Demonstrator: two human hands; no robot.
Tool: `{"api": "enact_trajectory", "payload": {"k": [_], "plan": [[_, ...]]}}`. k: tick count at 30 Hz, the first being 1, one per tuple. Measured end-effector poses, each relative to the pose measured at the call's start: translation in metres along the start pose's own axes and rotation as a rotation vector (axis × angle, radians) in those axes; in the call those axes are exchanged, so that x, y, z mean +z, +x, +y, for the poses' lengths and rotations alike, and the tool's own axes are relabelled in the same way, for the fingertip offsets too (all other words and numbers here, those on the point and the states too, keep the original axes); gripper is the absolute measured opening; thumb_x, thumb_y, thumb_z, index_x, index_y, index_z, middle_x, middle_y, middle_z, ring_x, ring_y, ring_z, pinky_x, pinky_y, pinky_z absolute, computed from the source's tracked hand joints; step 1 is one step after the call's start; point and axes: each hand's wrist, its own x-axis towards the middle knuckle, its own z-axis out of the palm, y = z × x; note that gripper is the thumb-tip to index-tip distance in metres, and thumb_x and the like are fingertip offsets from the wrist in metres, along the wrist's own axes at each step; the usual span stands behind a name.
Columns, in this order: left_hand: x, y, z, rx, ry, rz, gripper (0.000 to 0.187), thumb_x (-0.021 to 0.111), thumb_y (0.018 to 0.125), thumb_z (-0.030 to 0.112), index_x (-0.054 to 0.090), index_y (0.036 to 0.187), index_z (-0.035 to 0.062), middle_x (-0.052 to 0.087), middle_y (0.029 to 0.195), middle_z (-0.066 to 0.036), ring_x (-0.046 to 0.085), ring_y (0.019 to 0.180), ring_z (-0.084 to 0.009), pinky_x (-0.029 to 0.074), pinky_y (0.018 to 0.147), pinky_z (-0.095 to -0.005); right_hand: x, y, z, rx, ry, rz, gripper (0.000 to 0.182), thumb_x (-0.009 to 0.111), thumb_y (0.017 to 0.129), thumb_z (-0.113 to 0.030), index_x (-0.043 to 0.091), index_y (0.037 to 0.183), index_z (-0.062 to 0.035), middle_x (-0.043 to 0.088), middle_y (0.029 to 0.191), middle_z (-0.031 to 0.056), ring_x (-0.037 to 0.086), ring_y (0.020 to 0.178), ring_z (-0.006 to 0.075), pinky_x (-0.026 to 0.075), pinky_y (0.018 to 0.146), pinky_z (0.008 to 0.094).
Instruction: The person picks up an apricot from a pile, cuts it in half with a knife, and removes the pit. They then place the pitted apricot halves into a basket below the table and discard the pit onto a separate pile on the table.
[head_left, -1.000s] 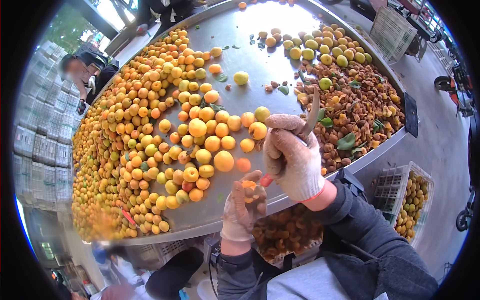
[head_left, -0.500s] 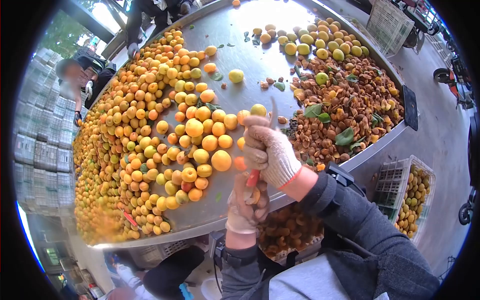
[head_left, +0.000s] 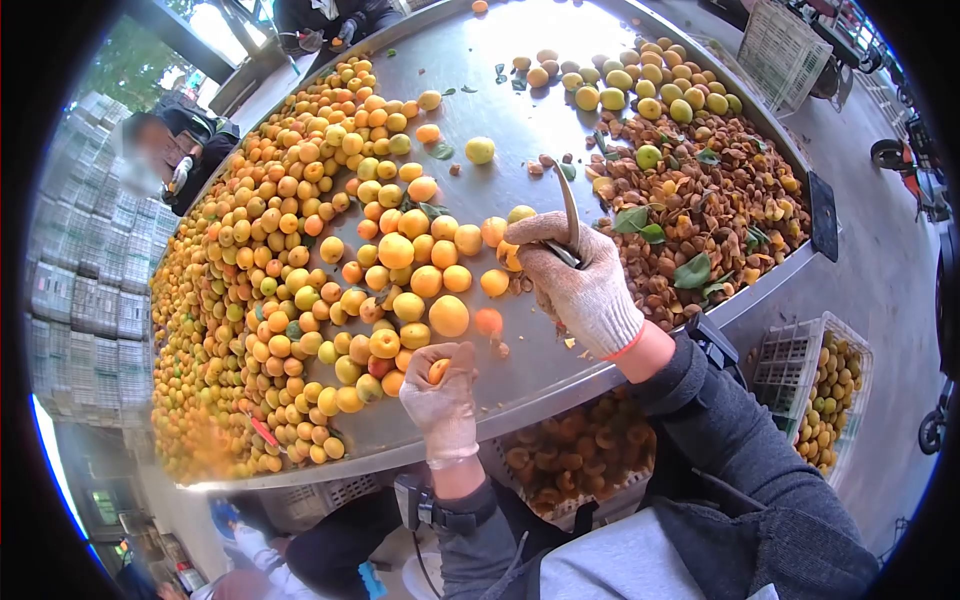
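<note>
left hand (head_left: 441, 398) closing on an apricot (head_left: 437, 371) over the worktop (head_left: 520, 120); right hand (head_left: 578, 285) gripping a knife (head_left: 570, 212), blade ideally staying pointed away while repositioning.

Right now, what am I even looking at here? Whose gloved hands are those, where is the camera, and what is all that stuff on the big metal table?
There is no machine here: the camera sits on a person's head and looks down at their own two gloved hands. The left hand closes its grip on a small orange fruit. The right hand holds a curved knife, blade pointing up. Both are over a metal table. A large heap of orange and yellow fruit covers its left side, and a brown pile of pits with some leaves lies on the right. A crate of fruit stands on the floor at the right. Other people work at the far edge.
</note>
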Motion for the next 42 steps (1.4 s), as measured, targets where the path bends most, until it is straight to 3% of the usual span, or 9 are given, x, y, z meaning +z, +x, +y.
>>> {"api": "enact_trajectory", "payload": {"k": [7, 11, 15, 20, 24, 27, 29, 36, 42], "plan": [[0.038, 0.021, 0.005, 0.273, 0.776, -0.191, 0.022, 0.068, 0.082, 0.012, 0.067, 0.103, 0.003, 0.066, 0.099, -0.01, 0.067, 0.08, -0.0214, 0.054, 0.075, -0.0309, -0.016, -0.001, -0.013, 0.081, 0.186, 0.037, 0.016, 0.057, 0.09, -0.005, 0.066, 0.103, -0.0062, 0.059, 0.074, -0.0006, 0.046, 0.049, 0.003, 0.035, 0.043, 0.0185], [0.055, 0.055, -0.025, 0.429, 1.414, -0.219, 0.029, 0.063, 0.08, 0.028, 0.07, 0.099, 0.0072, 0.069, 0.091, -0.016, 0.066, 0.086, -0.0348, 0.051, 0.082, -0.04, -0.024, -0.001, -0.019, 0.035, 0.115, 0.025, 0.014, 0.061, 0.082, -0.002, 0.068, 0.094, -0.0024, 0.067, 0.087, 0.0059, 0.059, 0.08, 0.0085, 0.049, 0.073, 0.0246], [0.06, 0.059, -0.012, 0.112, 1.372, -0.322, 0.034, 0.074, 0.07, 0.028, 0.068, 0.096, 0.0076, 0.059, 0.108, -0.016, 0.063, 0.096, -0.0321, 0.051, 0.083, -0.0391, -0.034, 0.002, -0.015, -0.039, 0.104, 0.008, 0.015, 0.061, 0.089, -0.006, 0.067, 0.102, -0.0053, 0.065, 0.087, -0.0003, 0.054, 0.067, 0.0028, 0.044, 0.056, 0.0183], [0.039, 0.03, 0.007, 0.329, 1.128, -0.183, 0.031, 0.074, 0.07, 0.023, 0.068, 0.091, 0.0007, 0.068, 0.078, -0.015, 0.065, 0.07, -0.0301, 0.052, 0.069, -0.0367, -0.048, 0.001, -0.021, 0.062, 0.221, -0.042, 0.014, 0.061, 0.088, -0.007, 0.068, 0.101, -0.0053, 0.065, 0.089, -0.0008, 0.055, 0.071, 0.0029, 0.045, 0.059, 0.0184], [0.023, -0.05, 0.057, -0.11, 0.585, -0.341, 0.034, 0.077, 0.073, 0.015, 0.065, 0.102, 0.0001, 0.066, 0.088, -0.01, 0.063, 0.076, -0.0248, 0.052, 0.077, -0.0365, -0.054, 0.005, -0.019, -0.015, 0.266, 0.034, 0.014, 0.061, 0.088, -0.008, 0.067, 0.1, -0.0054, 0.063, 0.081, -0.0019, 0.051, 0.061, 0.0017, 0.042, 0.051, 0.0181], [0.01, -0.075, 0.055, 0.276, 0.714, -0.681, 0.046, 0.08, 0.072, 0.019, 0.062, 0.11, -0.001, 0.064, 0.105, -0.013, 0.062, 0.093, -0.0246, 0.05, 0.085, -0.0345, -0.064, 0.0, -0.041, 0.157, 0.355, 0.027, 0.013, 0.062, 0.087, -0.007, 0.067, 0.099, -0.0054, 0.059, 0.071, -0.0022, 0.046, 0.05, 0.0023, 0.037, 0.043, 0.0188], [0.0, -0.048, 0.04, 0.5, 0.818, -0.655, 0.054, 0.079, 0.074, 0.02, 0.059, 0.119, -0.0015, 0.06, 0.117, -0.016, 0.059, 0.106, -0.0274, 0.047, 0.093, -0.0357, -0.064, -0.001, -0.041, 0.166, 0.385, 0.035, 0.014, 0.061, 0.087, -0.008, 0.066, 0.1, -0.0055, 0.055, 0.065, -0.002, 0.042, 0.044, 0.0031, 0.032, 0.038, 0.0197], [0.026, 0.078, -0.014, 0.163, 1.628, -0.034, 0.069, 0.074, 0.075, 0.029, 0.048, 0.133, 0.0035, 0.056, 0.123, -0.022, 0.059, 0.106, -0.0374, 0.048, 0.092, -0.039, -0.069, -0.003, -0.044, 0.195, 0.354, 0.036, 0.013, 0.059, 0.088, -0.007, 0.066, 0.099, -0.0043, 0.057, 0.066, -0.0003, 0.042, 0.041, 0.0033, 0.032, 0.035, 0.0193], [0.009, 0.066, -0.017, 0.197, 0.98, -0.223, 0.067, 0.071, 0.076, 0.019, 0.045, 0.136, 0.0042, 0.057, 0.121, -0.017, 0.063, 0.101, -0.028, 0.053, 0.082, -0.0358, -0.067, 0.0, -0.04, 0.238, 0.192, -0.064, 0.017, 0.064, 0.085, -0.01, 0.066, 0.101, -0.0055, 0.06, 0.072, -0.0004, 0.049, 0.051, 0.005, 0.04, 0.046, 0.0218]]}}
